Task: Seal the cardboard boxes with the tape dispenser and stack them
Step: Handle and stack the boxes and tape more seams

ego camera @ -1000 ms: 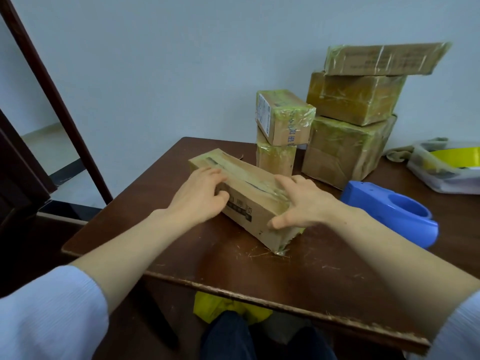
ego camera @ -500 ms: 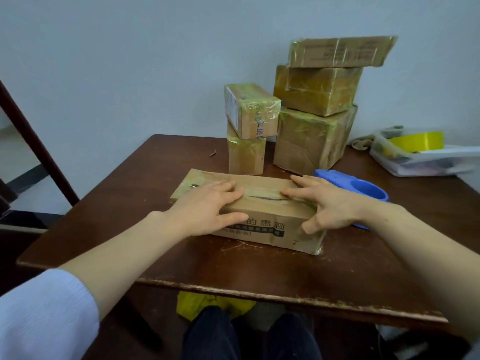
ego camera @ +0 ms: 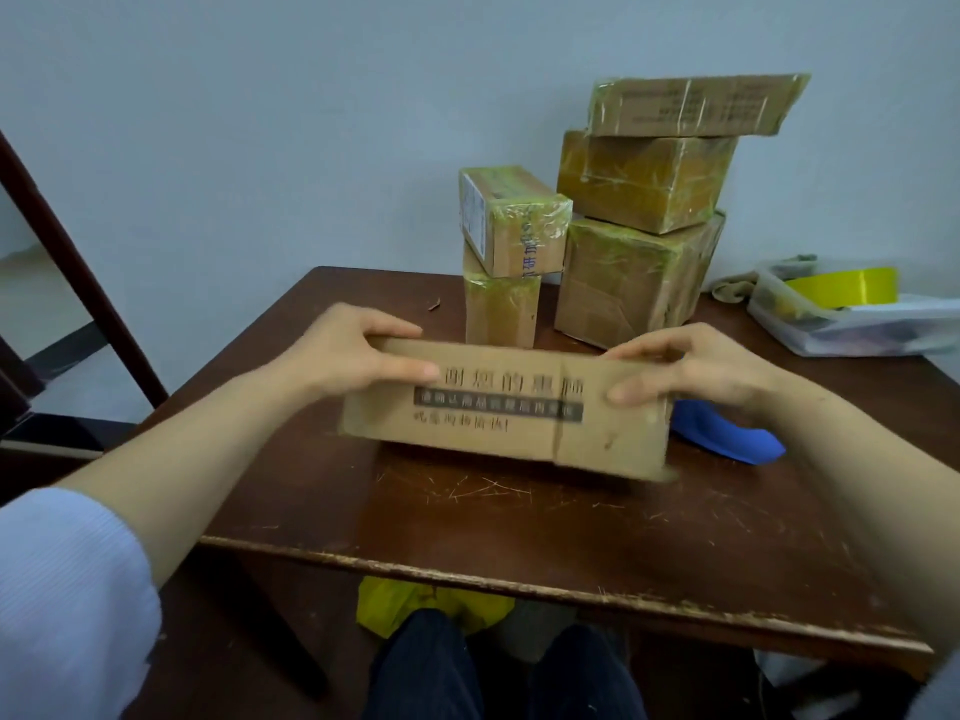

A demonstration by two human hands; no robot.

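A long brown cardboard box with dark printed lettering is tipped up off the wooden table, its printed face toward me. My left hand grips its left end, thumb on the front and fingers over the top edge. My right hand grips the right end the same way. The blue tape dispenser lies on the table behind the box's right end, partly hidden. Taped boxes stand at the back: a tall stack of three and a short stack of two.
A clear plastic tray holding a yellow tape roll sits at the table's right. A dark wooden post slants at the left. My legs and something yellow are below the table's chipped front edge.
The box turned from lying diagonally to lying square to me, then was lifted and tipped so its printed side faces me. Both hands shifted from its top to its ends.
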